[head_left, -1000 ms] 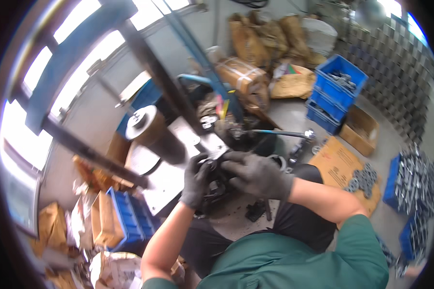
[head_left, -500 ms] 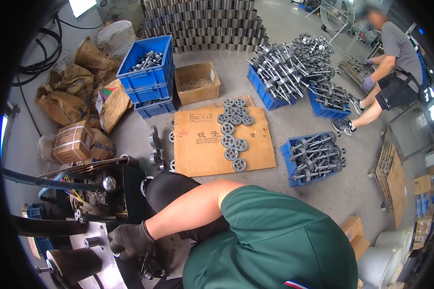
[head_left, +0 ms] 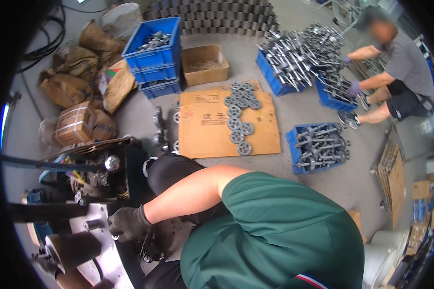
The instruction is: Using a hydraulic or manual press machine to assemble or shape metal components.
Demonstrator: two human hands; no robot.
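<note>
My right hand (head_left: 128,224), in a dark grey glove, has its fingers curled at the edge of a pale metal plate (head_left: 97,212) on a machine. A small shiny metal bit shows under its fingertips; what the hand grips is mostly hidden. Just left of it a short metal post (head_left: 92,225) stands out from the plate. At the lower left, my gloved left hand (head_left: 48,266) is beside a dark cylinder (head_left: 74,250), partly behind it, its fingers blurred. Below the right hand hang dark metal parts (head_left: 151,250).
Spoked metal wheels (head_left: 235,124) lie on flattened cardboard (head_left: 202,139). Blue crates (head_left: 294,166) of shafted metal parts stand at right, where a co-worker (head_left: 405,67) crouches. Stacked blue crates (head_left: 152,60), an open carton (head_left: 205,77) and brown sacks (head_left: 67,91) are behind. A machine lever (head_left: 58,163) crosses at left.
My left hand has come into sight at the lower left beside the cylinder. My right hand stays at the plate edge. The co-worker has leaned forward, hands now at the heaped metal parts.
</note>
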